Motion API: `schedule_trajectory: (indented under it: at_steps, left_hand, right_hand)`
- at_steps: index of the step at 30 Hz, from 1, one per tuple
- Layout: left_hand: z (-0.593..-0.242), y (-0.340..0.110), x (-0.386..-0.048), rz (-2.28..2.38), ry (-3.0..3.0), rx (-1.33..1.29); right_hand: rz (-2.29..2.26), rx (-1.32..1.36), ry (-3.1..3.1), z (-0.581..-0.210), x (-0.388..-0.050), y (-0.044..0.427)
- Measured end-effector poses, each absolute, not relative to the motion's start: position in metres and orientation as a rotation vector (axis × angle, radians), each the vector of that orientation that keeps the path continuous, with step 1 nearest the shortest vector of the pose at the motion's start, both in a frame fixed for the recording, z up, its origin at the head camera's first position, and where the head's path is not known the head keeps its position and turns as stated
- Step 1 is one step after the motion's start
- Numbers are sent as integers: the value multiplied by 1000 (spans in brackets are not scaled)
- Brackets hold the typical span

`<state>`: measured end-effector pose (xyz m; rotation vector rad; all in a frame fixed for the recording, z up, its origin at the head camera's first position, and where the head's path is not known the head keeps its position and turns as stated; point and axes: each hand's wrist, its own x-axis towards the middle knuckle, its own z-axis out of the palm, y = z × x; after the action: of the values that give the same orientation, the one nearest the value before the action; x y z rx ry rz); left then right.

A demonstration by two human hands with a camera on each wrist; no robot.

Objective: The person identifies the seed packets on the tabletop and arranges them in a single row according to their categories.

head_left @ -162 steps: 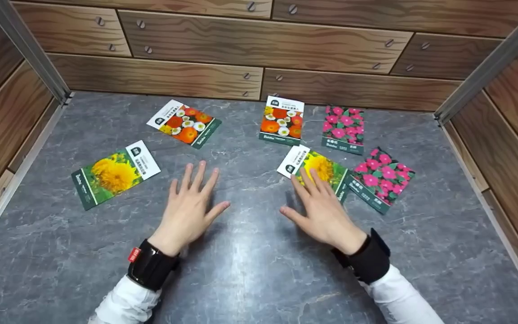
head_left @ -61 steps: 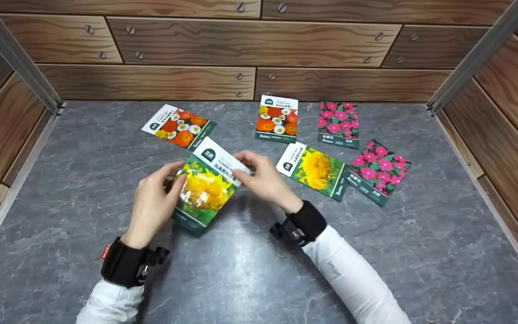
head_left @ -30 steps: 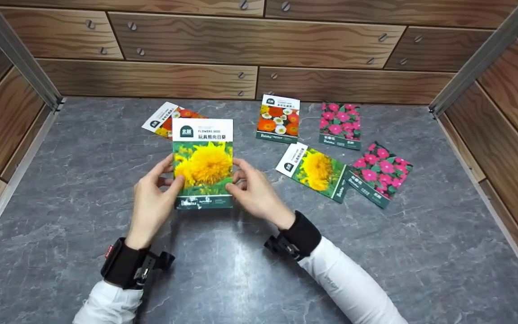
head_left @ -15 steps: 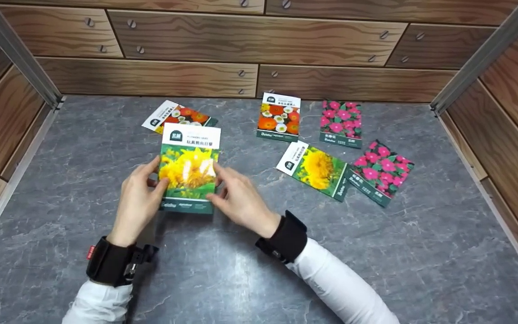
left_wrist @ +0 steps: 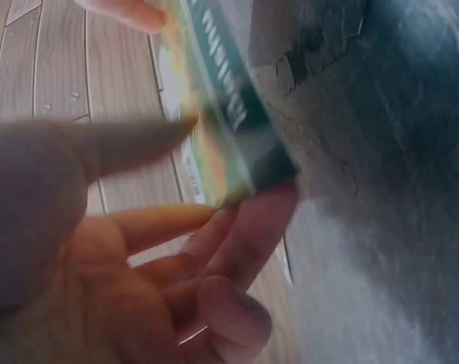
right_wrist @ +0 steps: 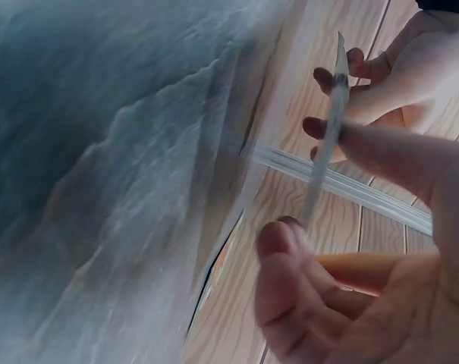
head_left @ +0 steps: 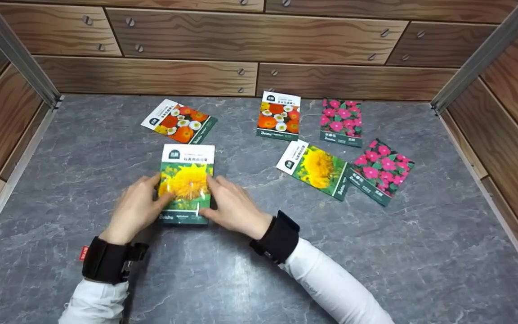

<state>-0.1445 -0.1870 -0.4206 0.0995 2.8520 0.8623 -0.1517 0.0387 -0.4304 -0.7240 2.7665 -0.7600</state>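
Note:
In the head view a yellow-flower seed packet [head_left: 187, 180] stands nearly squared to the viewer, white end away. My left hand [head_left: 135, 207] pinches its left edge, thumb on the printed face. The right hand [head_left: 236, 204] pinches the right edge low down. Seen by the left wrist camera, the dark green end of the packet [left_wrist: 244, 129] lies between thumb and fingers of the left hand [left_wrist: 161, 243]. The right wrist view shows the packet [right_wrist: 328, 144] edge-on, held by the right hand [right_wrist: 350, 288], with the left hand [right_wrist: 411, 76] beyond it.
One orange-and-white flower packet [head_left: 180, 121] lies behind the held one. To the right lie another orange one [head_left: 279, 116], a yellow one [head_left: 317, 168] and two pink ones [head_left: 341, 121], [head_left: 382, 171]. Wood-patterned walls [head_left: 259, 36] enclose the grey tabletop [head_left: 259, 279].
Both hands have brought the yellow-flower packet down and toward the viewer, uncovering the orange packet behind it. Earlier it was turned from a slant to upright. The other packets have stayed put.

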Motion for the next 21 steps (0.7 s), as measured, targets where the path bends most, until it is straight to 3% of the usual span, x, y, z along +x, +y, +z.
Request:
schedule_trajectory:
  at_steps: [9, 21]
  left_hand:
    - [-433, -174, -142, 671, 2780, 147]
    - [-438, -170, -137, 515, 2871, 436]
  right_hand:
    - [-439, -708, 2760, -438, -148, 38]
    - [-271, -867, 2782, -444, -145, 33]
